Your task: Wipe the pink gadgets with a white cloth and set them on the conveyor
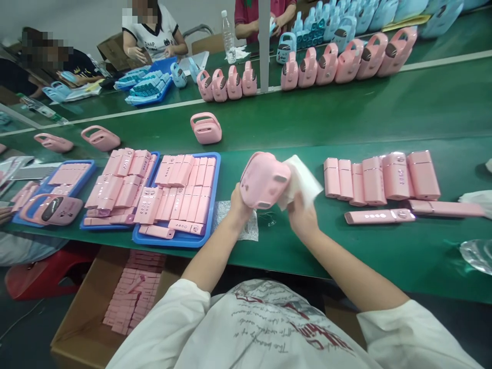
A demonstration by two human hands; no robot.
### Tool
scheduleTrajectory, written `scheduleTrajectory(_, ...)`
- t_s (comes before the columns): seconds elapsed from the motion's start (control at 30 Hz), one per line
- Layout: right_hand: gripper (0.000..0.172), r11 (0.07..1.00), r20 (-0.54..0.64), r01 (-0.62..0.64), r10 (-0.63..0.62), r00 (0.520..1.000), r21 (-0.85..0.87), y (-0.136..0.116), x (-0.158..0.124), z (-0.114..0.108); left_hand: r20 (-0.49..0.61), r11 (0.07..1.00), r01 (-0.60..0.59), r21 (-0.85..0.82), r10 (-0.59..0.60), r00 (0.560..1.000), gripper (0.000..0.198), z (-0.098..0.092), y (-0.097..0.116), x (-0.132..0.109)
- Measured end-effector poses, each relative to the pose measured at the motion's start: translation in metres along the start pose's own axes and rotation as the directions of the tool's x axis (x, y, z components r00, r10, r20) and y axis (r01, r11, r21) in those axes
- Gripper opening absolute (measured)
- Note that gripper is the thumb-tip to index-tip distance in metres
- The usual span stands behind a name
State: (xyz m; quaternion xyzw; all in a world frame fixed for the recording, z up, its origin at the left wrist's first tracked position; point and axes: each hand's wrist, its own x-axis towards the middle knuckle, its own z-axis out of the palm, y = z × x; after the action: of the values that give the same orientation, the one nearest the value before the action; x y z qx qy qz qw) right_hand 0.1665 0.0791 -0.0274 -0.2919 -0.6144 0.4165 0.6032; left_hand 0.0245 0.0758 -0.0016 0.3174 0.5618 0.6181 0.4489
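Observation:
A pink plastic speaker-like case (pixel 261 179) is held over the green table by my left hand (pixel 240 202), whose fingers wrap its lower left side. Its rounded underside, with a grey oval pad, faces up towards me. A white cloth (pixel 305 179) is pinched in my right hand (pixel 302 218) and touches or lies close against the case's right end. The cloth hides part of my right fingers. Beneath my hands a sheet of clear bubble wrap (pixel 249 225) lies on the table.
Blue trays (pixel 215 205) stacked with pink power-bank-like blocks stand left. More pink blocks (pixel 372 179) stand in a row right. Pink handled cases (pixel 207 128) sit farther back. A cardboard box (pixel 80 307) of pink blocks is below the table. Co-workers (pixel 154 36) sit opposite.

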Motion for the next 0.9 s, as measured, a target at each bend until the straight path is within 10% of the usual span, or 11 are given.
scheduleTrajectory(0.17,0.055,0.974,-0.098,-0.221,0.225,0.969,0.055,-0.002,0.013,-0.014,-0.075,0.896,-0.314,0.314,0.353,0.933,0.029,-0.008,0.000,-0.004)
scheduleTrajectory(0.3,0.048,0.969,0.090,0.086,-0.066,0.994,-0.231,-0.005,0.009,-0.015,-0.012,0.799,-0.401,0.447,0.454,0.891,0.020,-0.008,-0.002,-0.009)
scheduleTrajectory(0.47,0.031,0.856,0.506,0.438,-0.259,0.823,-0.273,-0.002,0.005,-0.008,-0.065,0.810,-0.263,0.524,0.347,0.936,0.013,-0.009,-0.001,-0.005)
scheduleTrajectory(0.7,0.035,0.691,0.194,-0.020,0.230,0.954,-0.723,-0.024,0.039,-0.054,-0.073,0.858,-0.197,0.473,0.261,0.962,0.011,-0.003,-0.001,0.005)
scheduleTrajectory(0.8,0.024,0.355,-0.014,-0.180,0.423,0.906,-0.917,-0.044,0.054,-0.086,-0.049,0.894,-0.124,0.430,0.160,0.986,0.014,0.004,0.002,0.010)
scheduleTrajectory(0.9,0.028,-0.049,-0.186,-0.201,0.628,0.755,-0.978,-0.055,0.058,-0.102,-0.027,0.912,-0.086,0.400,0.106,0.994,0.013,0.016,0.007,0.021)
